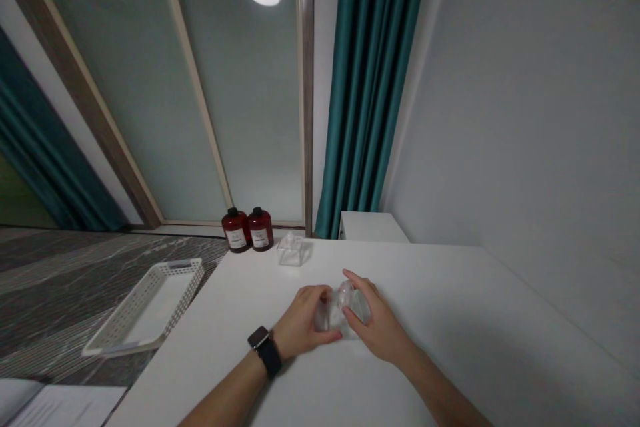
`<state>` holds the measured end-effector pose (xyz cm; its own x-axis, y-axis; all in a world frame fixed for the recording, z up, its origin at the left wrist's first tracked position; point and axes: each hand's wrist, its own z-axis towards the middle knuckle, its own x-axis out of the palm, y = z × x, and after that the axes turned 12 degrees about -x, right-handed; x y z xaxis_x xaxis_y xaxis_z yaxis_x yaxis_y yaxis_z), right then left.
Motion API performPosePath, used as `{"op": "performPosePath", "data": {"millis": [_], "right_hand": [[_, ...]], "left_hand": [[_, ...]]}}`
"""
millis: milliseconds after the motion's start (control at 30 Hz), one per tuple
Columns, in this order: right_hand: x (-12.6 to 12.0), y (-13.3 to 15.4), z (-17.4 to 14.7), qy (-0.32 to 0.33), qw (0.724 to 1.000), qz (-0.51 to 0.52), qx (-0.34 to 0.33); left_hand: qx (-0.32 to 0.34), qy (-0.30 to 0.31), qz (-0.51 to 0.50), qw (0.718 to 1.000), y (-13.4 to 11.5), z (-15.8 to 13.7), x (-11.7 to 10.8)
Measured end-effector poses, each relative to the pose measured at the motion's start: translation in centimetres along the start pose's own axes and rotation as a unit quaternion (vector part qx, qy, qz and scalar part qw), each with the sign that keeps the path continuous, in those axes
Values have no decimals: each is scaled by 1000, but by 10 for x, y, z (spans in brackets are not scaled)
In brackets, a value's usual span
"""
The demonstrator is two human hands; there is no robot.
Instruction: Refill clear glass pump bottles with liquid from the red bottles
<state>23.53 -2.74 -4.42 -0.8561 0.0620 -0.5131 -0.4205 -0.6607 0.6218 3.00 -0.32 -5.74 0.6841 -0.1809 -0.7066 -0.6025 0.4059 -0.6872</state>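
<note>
A small clear box [360,307] with a rounded, faintly pinkish knob [345,290] on top rests on the white table [400,387] in front of me. My left hand [305,320], a black watch on its wrist, grips the left side of the box, thumb at the near edge. My right hand [373,320] has its thumb and fingers around the knob and the box's right side. Parts of the box are hidden behind my fingers. Farther back stands a similar clear square box [291,252] with a round knob.
Two dark red bottles [237,230] with black caps and white labels stand at the table's far left corner. Left of the table lies a white perforated basket [135,307]. An open book [70,405] shows at lower left. A white cabinet [373,225] stands beyond the table.
</note>
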Motion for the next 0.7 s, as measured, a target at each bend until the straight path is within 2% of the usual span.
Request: {"op": "performPosePath", "data": {"millis": [500,700], "right_hand": [[-7,1,5,-9,995,90,42],[-5,-2,2,1,996,72,46]], "left_hand": [[1,15,-11,1000,3,-1,2],[22,-7,-72,997,0,-2,-6]]}}
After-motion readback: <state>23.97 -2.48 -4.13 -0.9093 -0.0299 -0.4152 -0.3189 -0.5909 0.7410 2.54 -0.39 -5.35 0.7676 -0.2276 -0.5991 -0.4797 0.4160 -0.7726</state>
